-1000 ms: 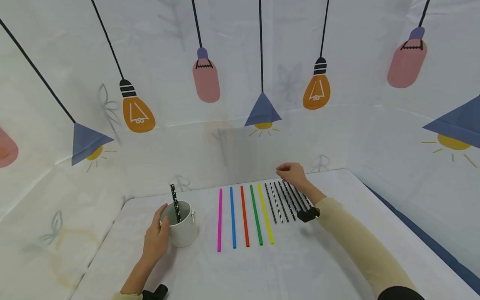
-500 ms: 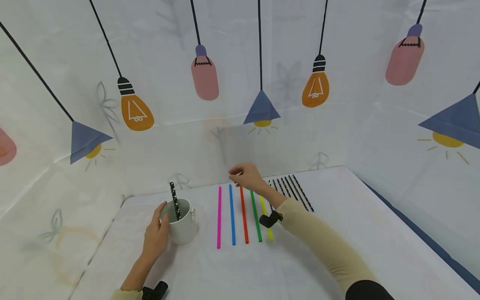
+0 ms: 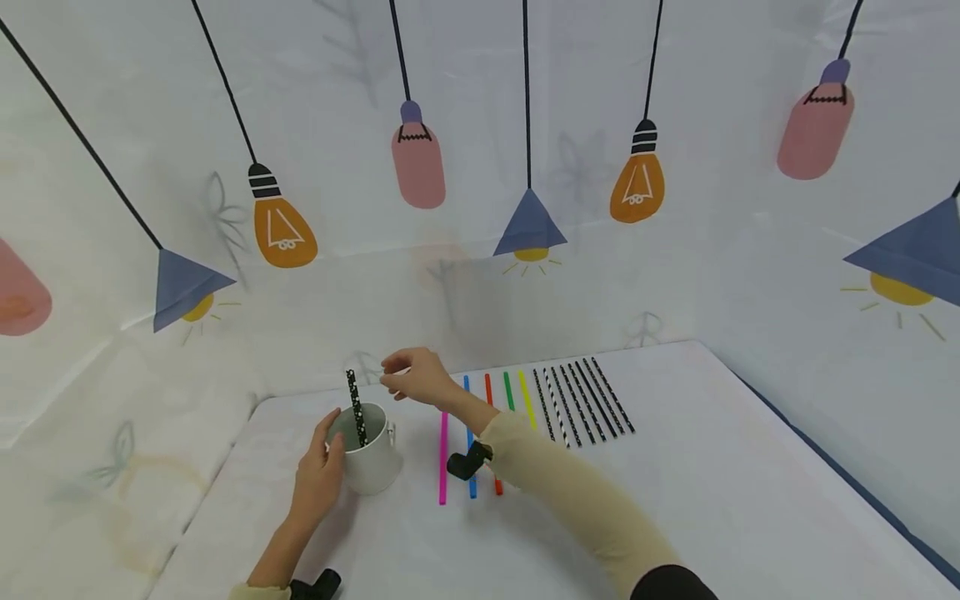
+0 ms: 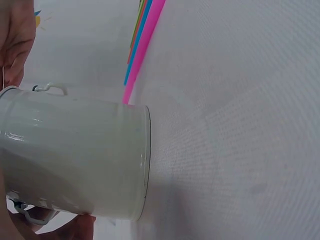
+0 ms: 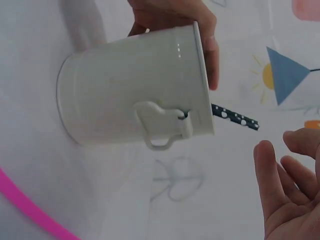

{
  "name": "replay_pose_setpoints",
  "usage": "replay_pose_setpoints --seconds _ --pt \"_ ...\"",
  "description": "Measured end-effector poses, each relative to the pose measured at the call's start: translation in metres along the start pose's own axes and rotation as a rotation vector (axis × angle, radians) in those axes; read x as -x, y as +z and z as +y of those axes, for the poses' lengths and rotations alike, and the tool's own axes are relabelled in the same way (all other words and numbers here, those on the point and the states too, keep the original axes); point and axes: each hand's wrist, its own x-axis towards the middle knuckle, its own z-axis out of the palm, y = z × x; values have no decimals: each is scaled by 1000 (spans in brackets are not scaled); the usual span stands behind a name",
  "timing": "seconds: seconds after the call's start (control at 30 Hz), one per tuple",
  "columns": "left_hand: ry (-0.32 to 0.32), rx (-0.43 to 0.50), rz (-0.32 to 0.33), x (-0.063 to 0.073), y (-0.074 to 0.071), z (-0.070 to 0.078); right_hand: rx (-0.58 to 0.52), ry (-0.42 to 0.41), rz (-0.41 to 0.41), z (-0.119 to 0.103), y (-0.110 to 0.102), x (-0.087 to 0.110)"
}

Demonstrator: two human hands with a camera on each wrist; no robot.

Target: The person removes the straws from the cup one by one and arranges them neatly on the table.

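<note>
On the left of the table stands a white metal pail [image 3: 371, 462] with small side lugs. My left hand [image 3: 318, 479] grips its left side, thumb and fingers around it near the rim. A black straw with white dots [image 3: 356, 408] leans inside and sticks out above the rim; its lower end is hidden. My right hand [image 3: 420, 377] hovers just right of that straw, above the pail's rim. In the right wrist view, its thumb and loosely bent fingers [image 5: 267, 165] are apart with nothing visible between them, close to the straw's tip but not touching it.
Right of the pail lie coloured straws in a row: pink [image 3: 443, 462], blue [image 3: 472, 483], red [image 3: 498, 485], green [image 3: 508, 390] and yellow [image 3: 527, 398], partly under my right arm. Further right, several black-and-white patterned straws [image 3: 585, 400] lie side by side. A printed backdrop [image 3: 480, 308] stands behind.
My right hand has moved left from above the patterned straws, across the coloured ones, to beside the pail. The left hand and the pail stay where they were.
</note>
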Motion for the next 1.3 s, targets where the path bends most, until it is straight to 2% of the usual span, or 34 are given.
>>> replay_pose_setpoints --seconds 0.27,0.5,0.63,0.8,0.97,1.2,1.3 --pt "41 6 18 -1 4 1 -45 71 27 -1 28 -11" --pt "29 -20 23 0 -1 1 -64 134 33 -3 50 -17" --pt "33 -29 36 -1 0 1 -40 159 68 -4 56 -18" --pt "15 -28 31 -1 1 2 -8 148 96 -1 61 -21" --pt "8 -32 19 0 1 1 97 133 138 1 67 -23" --pt "6 -57 25 0 1 0 413 140 187 -1 74 -26" --pt "11 -47 11 0 0 2 483 144 181 -3 76 -26"
